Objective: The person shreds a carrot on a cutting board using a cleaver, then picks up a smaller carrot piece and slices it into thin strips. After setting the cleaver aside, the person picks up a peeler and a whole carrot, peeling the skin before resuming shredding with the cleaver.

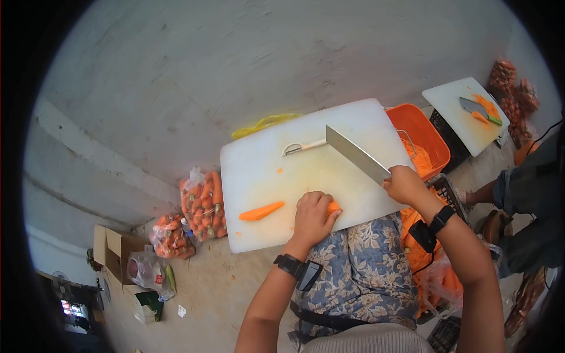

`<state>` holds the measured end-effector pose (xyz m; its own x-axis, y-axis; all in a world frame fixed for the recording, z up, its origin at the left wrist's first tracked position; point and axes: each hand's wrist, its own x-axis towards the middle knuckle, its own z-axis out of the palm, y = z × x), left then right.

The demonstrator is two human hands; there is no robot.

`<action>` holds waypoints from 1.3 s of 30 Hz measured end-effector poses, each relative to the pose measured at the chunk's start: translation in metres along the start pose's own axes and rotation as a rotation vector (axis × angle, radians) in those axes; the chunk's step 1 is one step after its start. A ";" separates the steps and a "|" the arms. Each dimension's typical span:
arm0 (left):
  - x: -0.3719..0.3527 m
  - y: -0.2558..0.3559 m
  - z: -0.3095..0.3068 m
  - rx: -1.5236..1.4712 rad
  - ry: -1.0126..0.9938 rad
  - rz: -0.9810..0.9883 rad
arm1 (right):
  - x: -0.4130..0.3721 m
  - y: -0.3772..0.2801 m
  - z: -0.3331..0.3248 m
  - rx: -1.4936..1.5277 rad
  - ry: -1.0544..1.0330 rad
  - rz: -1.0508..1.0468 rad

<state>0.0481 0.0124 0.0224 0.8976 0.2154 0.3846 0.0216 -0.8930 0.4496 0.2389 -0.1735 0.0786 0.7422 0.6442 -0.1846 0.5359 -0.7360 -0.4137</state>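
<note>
"Grasping anything, that right grip (405,183)?"

"Yes, it's clenched round the handle of a cleaver (356,154). The broad blade slants forward and to the left of that grip, well apart from the carrot piece (333,207)."

"Where is that piece, exactly?"

"Under the left grip (313,216), whose fingers are curled over it, holding it on the white cutting board (265,170) near the edge closest to the person. Only its orange end shows, just right of those fingers."

"Anything else on the board?"

"A longer carrot length (262,210) lies to the left of the left grip, not touching it. Ahead of that grip is a peeler (292,149), its handle end meeting the blade in this view. I can't tell whether they touch."

"And further out?"

"Beyond the right grip, past the board's edge, stands an orange bin (434,138) with shredded carrot (419,160) inside. Well to the left of the left grip, a clear bag (203,206) full of carrots sits on the floor (218,288), with a smaller bag (170,236) beside it."
</note>
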 end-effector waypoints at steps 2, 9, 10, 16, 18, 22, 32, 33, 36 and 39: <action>-0.003 0.000 0.001 -0.032 -0.015 -0.016 | 0.000 -0.001 0.000 -0.006 -0.003 0.000; -0.007 0.004 0.002 -0.013 0.060 -0.033 | -0.003 -0.008 -0.001 -0.028 0.015 0.004; -0.007 0.002 0.003 0.015 0.086 -0.018 | -0.003 -0.007 -0.001 -0.033 0.016 0.001; -0.009 0.000 -0.003 0.023 0.091 -0.033 | -0.001 -0.001 0.005 -0.018 0.038 -0.025; -0.011 0.000 -0.007 0.008 0.100 -0.046 | -0.003 -0.004 0.005 -0.031 0.035 -0.021; -0.025 -0.005 -0.017 -0.050 0.193 -0.065 | -0.003 -0.006 0.005 -0.081 0.035 -0.008; -0.051 -0.015 -0.033 -0.080 0.130 -0.047 | -0.002 -0.005 0.002 -0.043 0.027 0.006; -0.047 -0.012 -0.032 -0.088 0.131 -0.053 | 0.000 -0.002 0.003 -0.031 0.032 -0.001; -0.038 -0.008 -0.025 -0.077 0.172 -0.019 | -0.002 -0.002 0.002 -0.031 0.044 -0.004; -0.035 -0.013 -0.021 -0.061 0.160 -0.021 | -0.005 -0.009 0.000 -0.049 0.055 -0.004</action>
<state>0.0072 0.0249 0.0202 0.8153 0.2986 0.4961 0.0085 -0.8629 0.5053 0.2302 -0.1705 0.0827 0.7607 0.6353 -0.1330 0.5565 -0.7438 -0.3702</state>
